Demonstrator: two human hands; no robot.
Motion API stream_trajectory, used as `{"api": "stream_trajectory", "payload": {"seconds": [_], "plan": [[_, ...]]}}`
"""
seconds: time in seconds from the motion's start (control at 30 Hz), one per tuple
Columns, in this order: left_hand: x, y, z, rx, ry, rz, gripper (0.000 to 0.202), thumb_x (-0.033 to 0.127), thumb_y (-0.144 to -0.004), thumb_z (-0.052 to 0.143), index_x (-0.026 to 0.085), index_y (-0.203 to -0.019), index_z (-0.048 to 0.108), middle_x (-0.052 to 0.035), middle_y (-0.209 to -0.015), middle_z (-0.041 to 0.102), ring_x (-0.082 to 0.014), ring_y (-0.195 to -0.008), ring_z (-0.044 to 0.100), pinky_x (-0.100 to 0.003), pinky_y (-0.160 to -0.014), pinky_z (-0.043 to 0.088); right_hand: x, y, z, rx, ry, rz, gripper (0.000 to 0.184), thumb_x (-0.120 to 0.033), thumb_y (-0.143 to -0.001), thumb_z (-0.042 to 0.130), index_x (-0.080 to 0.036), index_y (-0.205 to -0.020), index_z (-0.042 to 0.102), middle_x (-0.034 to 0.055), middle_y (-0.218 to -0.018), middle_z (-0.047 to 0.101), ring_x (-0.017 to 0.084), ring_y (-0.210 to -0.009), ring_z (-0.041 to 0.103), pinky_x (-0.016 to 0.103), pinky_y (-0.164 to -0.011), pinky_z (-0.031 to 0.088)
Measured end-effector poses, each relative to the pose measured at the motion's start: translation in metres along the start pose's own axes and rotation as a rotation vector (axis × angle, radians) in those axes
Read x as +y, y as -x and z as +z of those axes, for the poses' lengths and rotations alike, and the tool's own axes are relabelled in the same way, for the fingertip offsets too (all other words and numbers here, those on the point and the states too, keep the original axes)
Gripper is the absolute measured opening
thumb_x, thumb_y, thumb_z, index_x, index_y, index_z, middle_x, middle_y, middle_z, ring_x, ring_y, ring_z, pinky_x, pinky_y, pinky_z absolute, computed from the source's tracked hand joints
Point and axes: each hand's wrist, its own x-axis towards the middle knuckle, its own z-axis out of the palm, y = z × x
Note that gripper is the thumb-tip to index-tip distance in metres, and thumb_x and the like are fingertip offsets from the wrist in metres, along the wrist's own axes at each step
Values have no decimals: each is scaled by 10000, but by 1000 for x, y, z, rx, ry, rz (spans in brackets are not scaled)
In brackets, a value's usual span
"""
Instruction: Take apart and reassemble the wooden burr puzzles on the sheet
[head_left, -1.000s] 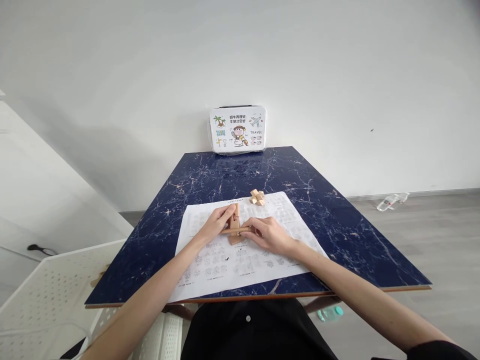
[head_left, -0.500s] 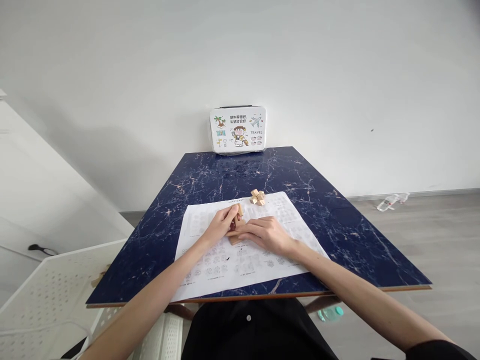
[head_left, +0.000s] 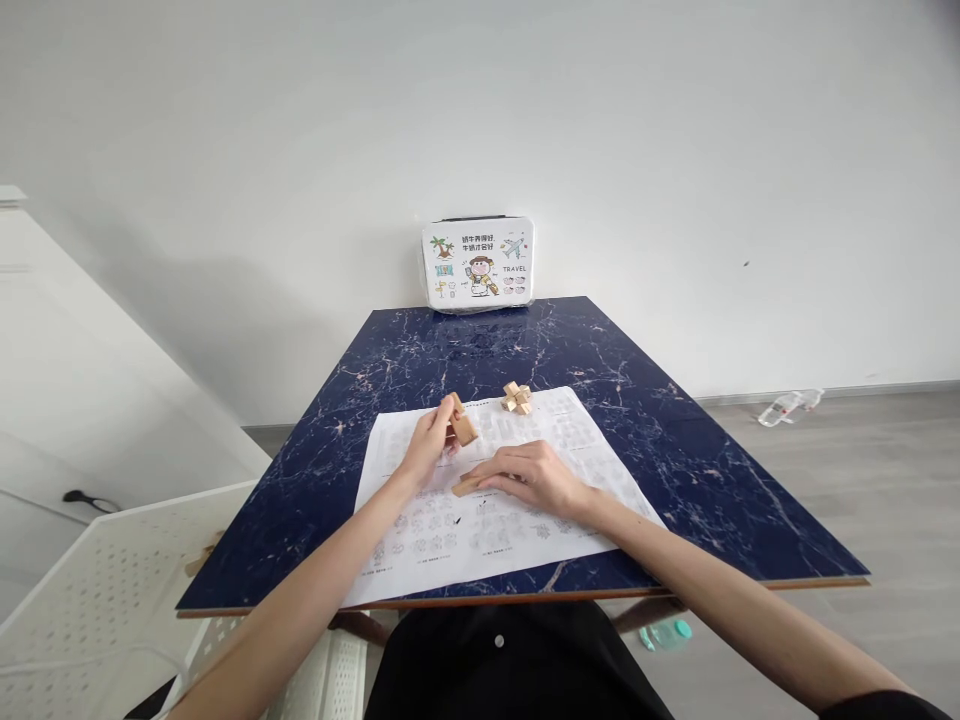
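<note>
My left hand (head_left: 427, 445) is closed round notched wooden puzzle pieces (head_left: 464, 430), held a little above the printed sheet (head_left: 420, 575). How many pieces it holds is hard to make out. Low over the paper, my right hand (head_left: 536, 475) grips a single wooden puzzle piece (head_left: 466, 486) between thumb and fingers, which hide part of it. A gap separates the two hands. Beyond them, at the sheet's far edge, sits an assembled wooden burr puzzle (head_left: 517, 398). Small diagrams cover the sheet.
The dark blue marbled table (head_left: 480, 355) carries a white printed case (head_left: 478, 265) at its far end, against the wall. A white perforated surface (head_left: 67, 590) stands at the left, with wooden pieces (head_left: 201, 560) near the table edge. Plastic bottles (head_left: 790, 407) lie on the floor.
My hands have moved apart. The left has lifted away to the left with its wooden pieces, while the right keeps one piece low over the sheet.
</note>
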Motion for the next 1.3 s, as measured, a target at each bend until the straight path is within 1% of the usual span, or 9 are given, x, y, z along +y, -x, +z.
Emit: {"api": "stream_trajectory", "payload": {"seconds": [0.27,0.33,0.5,0.6,0.7,0.8,1.0,1.1,1.3], "plan": [[0,-5,-11,183,-389,269,562,689,-991,470,210,-699,501,-9,-710,519,-176,-700,509,-306,-681,416,20,0,-4,200,65,358,169,-338,-1063,568,-220,-1055,689,54,-939,754,216,-774,678,339,-716,506],[4,-1,-10,86,-484,349,544,634,-1040,413,213,-704,491,-24,-764,539,-186,-740,522,-325,-742,445,26,0,-4,187,74,375,171,-331,-1061,566,-221,-1008,685,63,-976,734,225,-828,668,353,-755,505],[13,12,-2,-335,-659,565,548,510,-1099,346,207,-697,563,-98,-1028,627,-243,-1028,573,-419,-1015,466,37,0,2,66,69,321,245,-312,-1085,497,-215,-1004,707,83,-947,690,250,-908,637,404,-866,507],[11,17,2,-477,-778,655,501,456,-1093,402,209,-735,650,-123,-1172,620,-291,-1196,516,-497,-1112,430,41,0,3,67,79,318,291,-285,-1093,438,-211,-983,697,89,-939,667,251,-901,616,407,-864,499],[6,21,5,-525,-899,665,418,458,-1061,505,207,-777,680,-132,-1289,588,-323,-1287,456,-523,-1106,448,42,-1,2,117,31,349,298,-273,-1091,412,-212,-939,661,85,-964,665,240,-908,619,391,-868,493],[3,24,7,-500,-946,677,319,519,-1010,598,218,-975,697,-138,-1360,564,-344,-1322,431,-548,-1097,459,42,-2,1,162,-20,384,301,-291,-1091,399,-218,-912,630,68,-939,681,228,-870,628,374,-857,489],[5,30,12,-615,-938,643,673,660,-857,750,238,-1352,577,-161,-1464,512,-370,-1399,435,-549,-1157,430,43,-3,1,203,-61,447,264,-303,-1070,415,-219,-937,626,55,-919,712,220,-843,643,355,-826,486],[4,27,10,-649,-935,583,680,651,-856,754,263,-1385,574,-152,-1469,529,-369,-1389,481,-543,-1154,441,43,-3,1,222,-86,490,269,-343,-1075,409,-226,-948,616,57,-937,717,225,-858,650,360,-828,488],[0,12,-7,-545,-955,518,530,597,-919,699,301,-1351,620,-119,-1481,546,-351,-1387,498,-542,-1155,434,44,-3,1,258,-96,499,229,-402,-1058,455,-233,-984,591,82,-995,707,235,-867,647,372,-793,504]]}}
